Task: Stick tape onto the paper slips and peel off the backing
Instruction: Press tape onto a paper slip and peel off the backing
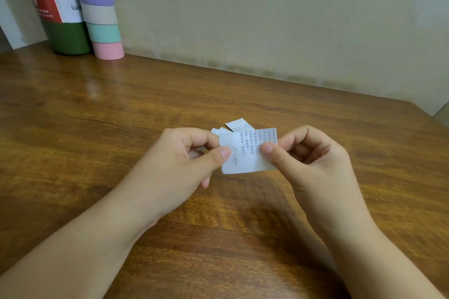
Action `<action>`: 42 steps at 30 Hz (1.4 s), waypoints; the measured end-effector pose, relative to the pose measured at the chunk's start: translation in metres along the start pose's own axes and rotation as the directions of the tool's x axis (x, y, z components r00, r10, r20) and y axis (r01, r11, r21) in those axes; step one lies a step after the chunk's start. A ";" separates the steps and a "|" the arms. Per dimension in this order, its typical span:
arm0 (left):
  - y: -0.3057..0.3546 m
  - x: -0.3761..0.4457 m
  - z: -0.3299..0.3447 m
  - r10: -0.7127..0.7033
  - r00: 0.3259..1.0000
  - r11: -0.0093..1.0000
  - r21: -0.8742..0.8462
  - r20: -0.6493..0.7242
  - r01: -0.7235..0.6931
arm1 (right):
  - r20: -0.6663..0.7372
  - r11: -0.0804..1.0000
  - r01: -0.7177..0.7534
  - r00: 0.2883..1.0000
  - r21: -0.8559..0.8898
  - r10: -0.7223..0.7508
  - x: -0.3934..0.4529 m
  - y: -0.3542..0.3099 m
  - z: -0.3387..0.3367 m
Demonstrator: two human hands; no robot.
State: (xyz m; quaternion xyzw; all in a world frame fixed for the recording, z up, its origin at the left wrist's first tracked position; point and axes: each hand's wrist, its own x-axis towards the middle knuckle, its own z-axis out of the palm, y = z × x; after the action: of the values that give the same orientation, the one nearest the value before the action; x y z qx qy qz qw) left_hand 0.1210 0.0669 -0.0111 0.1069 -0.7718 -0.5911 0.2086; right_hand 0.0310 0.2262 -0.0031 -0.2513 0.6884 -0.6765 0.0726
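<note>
Above the middle of the brown wooden table (121, 109), both hands hold up one small white paper slip with printed text (245, 153). The left hand (184, 160) pinches its left edge between thumb and curled fingers; the right hand (311, 155) pinches its right edge, thumb pressed on the printed face. Just beyond the held slip, a few more white paper slips (239, 125) lie on the table, partly hidden behind it. Far off at the left corner, against the beige wall (267, 12), stands a dark green bottle with a red and white label (56, 7), and touching its right side a stack of pastel tape rolls (99, 12), pink at the bottom.
</note>
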 end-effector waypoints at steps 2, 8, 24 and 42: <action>0.000 0.000 0.000 -0.009 1.000 1.000 -0.004 -0.003 0.009 | 0.059 0.998 -0.052 0.997 0.047 0.050 0.000 0.000 0.001; 0.000 -0.002 0.005 -0.025 0.998 1.000 -0.014 0.051 0.026 | 0.244 0.984 -0.157 0.954 -0.080 0.172 -0.005 0.002 0.010; -0.014 -0.001 0.008 -0.014 0.989 0.755 0.650 0.147 -0.086 | 0.216 0.662 -0.009 0.942 -0.749 0.257 0.000 0.013 0.001; -0.015 0.000 0.010 -0.067 0.980 0.670 0.736 0.188 -0.095 | 0.263 0.583 0.095 0.941 -0.807 0.211 0.002 0.020 0.004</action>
State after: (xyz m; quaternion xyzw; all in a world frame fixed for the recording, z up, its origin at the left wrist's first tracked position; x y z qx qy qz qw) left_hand 0.1154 0.0713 -0.0280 0.1168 -0.9627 -0.2326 0.0736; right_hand 0.0262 0.2205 -0.0222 -0.3434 0.9057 -0.2328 0.0868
